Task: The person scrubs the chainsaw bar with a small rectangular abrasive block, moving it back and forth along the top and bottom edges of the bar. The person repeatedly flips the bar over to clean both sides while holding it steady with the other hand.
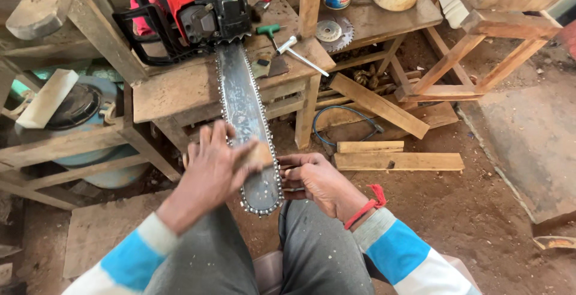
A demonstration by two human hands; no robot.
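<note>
Here, the chainsaw [198, 13] is being rested on a worn wooden bench [174, 91], its red and black engine body lying toward twelve o'clock and its long guide bar [246, 121] being let overhang the bench edge toward six o'clock, down to the seated person's knees. The engine end is judged heavy and is best left borne by the bench; the bar is stiff steel, probably oily and slippery on its flats, and the toothed chain [277, 169] running round its rim is sharp, so it is better gripped by the flat sides or steadied from the edge with care. A small tan block [259, 154], seemingly wood, is being pressed against the bar's face by the left hand [213, 166], whose fingers are being closed around it from nine o'clock. The right hand [315, 178], with a red thread at its wrist, is being curled in at three o'clock, fingertips touching the chain's edge; whether anything is being pinched there cannot be told. Further out, a green-handled tool [269, 30] and a circular blade [334, 32] are lying on the bench, and loose planks [399, 161] on the dirt floor at two o'clock.
</note>
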